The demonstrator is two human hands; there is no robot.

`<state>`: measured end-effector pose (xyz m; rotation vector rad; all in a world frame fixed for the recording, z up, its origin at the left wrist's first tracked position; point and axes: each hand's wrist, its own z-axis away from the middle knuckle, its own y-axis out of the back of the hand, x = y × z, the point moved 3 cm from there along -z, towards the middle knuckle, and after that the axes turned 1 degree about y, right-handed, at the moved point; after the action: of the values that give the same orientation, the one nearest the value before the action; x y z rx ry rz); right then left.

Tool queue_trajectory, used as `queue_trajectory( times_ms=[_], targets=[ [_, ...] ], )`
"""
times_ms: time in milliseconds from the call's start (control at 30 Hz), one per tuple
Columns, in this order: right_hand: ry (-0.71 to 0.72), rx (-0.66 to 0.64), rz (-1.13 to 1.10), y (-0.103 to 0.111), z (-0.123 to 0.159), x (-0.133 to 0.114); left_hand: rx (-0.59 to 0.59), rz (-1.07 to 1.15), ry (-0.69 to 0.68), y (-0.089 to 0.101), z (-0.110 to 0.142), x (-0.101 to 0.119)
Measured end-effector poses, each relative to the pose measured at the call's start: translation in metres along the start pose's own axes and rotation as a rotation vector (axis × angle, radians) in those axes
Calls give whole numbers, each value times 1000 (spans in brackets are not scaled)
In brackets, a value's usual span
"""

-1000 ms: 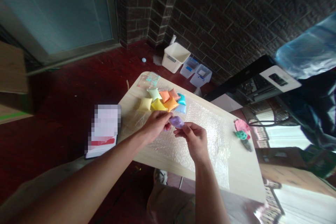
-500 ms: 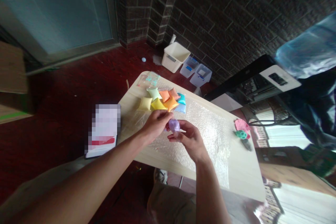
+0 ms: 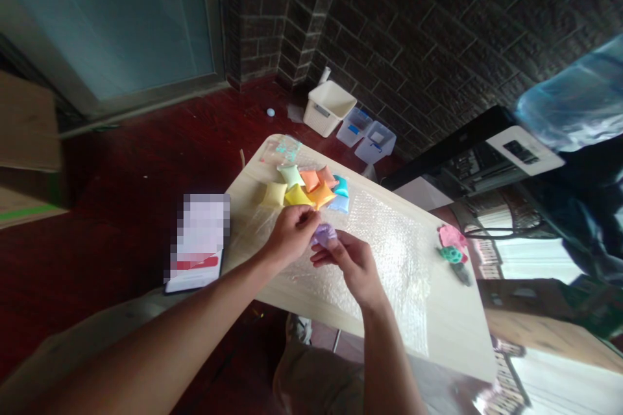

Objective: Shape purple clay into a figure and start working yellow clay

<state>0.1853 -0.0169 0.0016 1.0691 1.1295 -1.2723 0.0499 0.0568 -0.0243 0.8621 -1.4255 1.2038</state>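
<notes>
My left hand [image 3: 288, 233] and my right hand [image 3: 351, 260] meet above a light wooden table [image 3: 452, 331], both pinching a small purple lump [image 3: 323, 233] that looks like soft clay. Fingers of both hands are closed on it. Just beyond the hands lies a cluster of several small coloured packets [image 3: 306, 189] in yellow, orange, pale green and blue. A sheet of bubble wrap [image 3: 389, 240] covers the table under the hands.
Pink and green pieces with a dark tool [image 3: 452, 249] lie at the table's right side. A clear bag [image 3: 285, 148] sits at the far corner. A booklet [image 3: 197, 253] lies on the red floor at left. White bins [image 3: 331, 107] stand by the brick wall.
The purple lump was stretched between the hands, then squeezed into a smaller ball. The hands have drawn closer together and the view has shifted slightly.
</notes>
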Motion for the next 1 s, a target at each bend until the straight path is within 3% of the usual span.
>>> queue_trajectory(
  times_ms=[100,333,500,600,800,900,1000],
  targets=[
    [6,-42,78,-5,1,0,20,-46,-22,3,-1,6],
    [104,112,282,-4,5,3,-57,6,-8,-2,-1,8],
    [104,23,260,-4,2,0,-1,196,229,-4,1,-1],
    [72,-43,175,-5,0,-4,-27,245,338,-4,1,-4],
    [9,-115,31,0,3,-9,-314,365,578,-8,3,0],
    [-22,-153,-9,3,5,-9,-357,368,629,-8,2,-2],
    [-43,-130,-29,6,4,-6,-313,344,597,-10,2,-7]
  ],
)
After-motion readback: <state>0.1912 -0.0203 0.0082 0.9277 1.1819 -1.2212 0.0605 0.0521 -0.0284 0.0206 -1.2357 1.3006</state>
